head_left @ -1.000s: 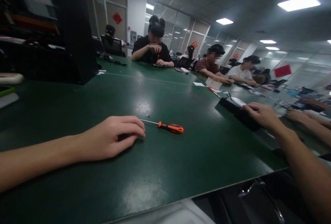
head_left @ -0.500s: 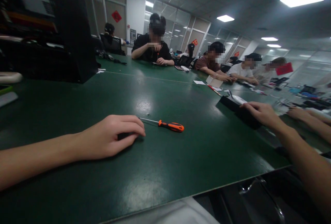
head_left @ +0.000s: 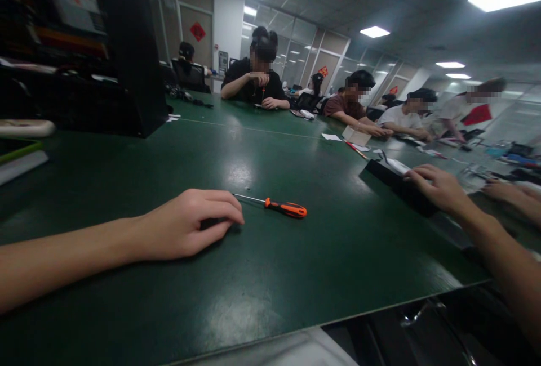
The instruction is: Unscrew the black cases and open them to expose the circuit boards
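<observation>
My left hand (head_left: 203, 222) rests on the green table (head_left: 262, 276), its fingers loosely curved and apart, holding nothing. Just beyond its fingertips lies a screwdriver (head_left: 285, 208) with an orange and black handle, its thin shaft pointing towards the hand. At the right, my right hand (head_left: 437, 186) reaches over a black box-like object (head_left: 393, 180) and touches a white item (head_left: 396, 165) on it. Whether the fingers grip that item is hard to make out.
A large black panel (head_left: 131, 50) stands at the back left. Papers (head_left: 332, 137) and a small open carton (head_left: 356, 136) lie beyond the black object. Several people sit around the far side; another person's hand (head_left: 501, 190) is at the far right.
The view has shifted slightly, so the table and things appear a little further right. At the back right, a person in a light top has risen or leaned higher. Both my hands keep nearly the same places.
</observation>
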`<state>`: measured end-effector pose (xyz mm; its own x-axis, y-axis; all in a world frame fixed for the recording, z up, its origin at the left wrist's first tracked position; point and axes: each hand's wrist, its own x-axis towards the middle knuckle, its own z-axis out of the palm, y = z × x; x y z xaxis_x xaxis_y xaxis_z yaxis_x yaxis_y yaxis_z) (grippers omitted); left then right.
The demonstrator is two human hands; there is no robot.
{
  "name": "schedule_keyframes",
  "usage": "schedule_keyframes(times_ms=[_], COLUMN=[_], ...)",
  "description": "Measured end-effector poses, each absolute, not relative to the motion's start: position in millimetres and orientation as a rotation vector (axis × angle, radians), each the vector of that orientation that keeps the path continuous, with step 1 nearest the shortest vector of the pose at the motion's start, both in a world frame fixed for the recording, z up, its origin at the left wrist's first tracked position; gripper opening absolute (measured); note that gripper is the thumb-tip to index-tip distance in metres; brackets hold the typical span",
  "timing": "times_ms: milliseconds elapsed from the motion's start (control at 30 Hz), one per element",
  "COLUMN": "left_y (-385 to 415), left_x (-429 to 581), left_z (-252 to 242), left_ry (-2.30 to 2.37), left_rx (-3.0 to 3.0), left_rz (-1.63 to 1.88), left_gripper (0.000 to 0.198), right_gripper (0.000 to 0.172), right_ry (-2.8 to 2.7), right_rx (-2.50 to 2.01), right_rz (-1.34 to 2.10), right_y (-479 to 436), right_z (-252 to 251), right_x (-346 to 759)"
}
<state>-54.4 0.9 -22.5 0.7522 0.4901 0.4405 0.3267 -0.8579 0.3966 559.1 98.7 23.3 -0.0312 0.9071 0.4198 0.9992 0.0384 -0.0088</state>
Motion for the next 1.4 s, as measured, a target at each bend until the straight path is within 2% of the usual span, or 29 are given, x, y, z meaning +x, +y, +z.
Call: schedule_keyframes(times_ms=[133, 433, 900, 1400], left_y=[0.9, 0.3, 1.3, 1.6], left_x=[-53.8, -54.9, -54.1, -56.6], left_z=[-23.1, -21.5, -22.6, -23.3], left_ry=[0.625, 0.596, 0.606, 0.606], left_rx=[2.654, 2.659, 2.653, 2.668], left_rz=[0.800, 0.792, 0.804, 0.766], left_gripper=[0.025, 0.024, 0.023, 0.023], right_gripper=[0.061, 0.069, 0.063, 0.073], right_ry=[-1.993, -2.025, -2.121, -2.010], right_rx=[-1.976, -1.997, -1.963, -1.896], right_rz=[-0.425, -0.417, -0.355, -0.486], right_y=[98.6, 101.5, 110.1, 98.8], right_z=[23.6, 26.0, 27.7, 23.4], right_x=[560.9, 561.2, 559.1, 561.1])
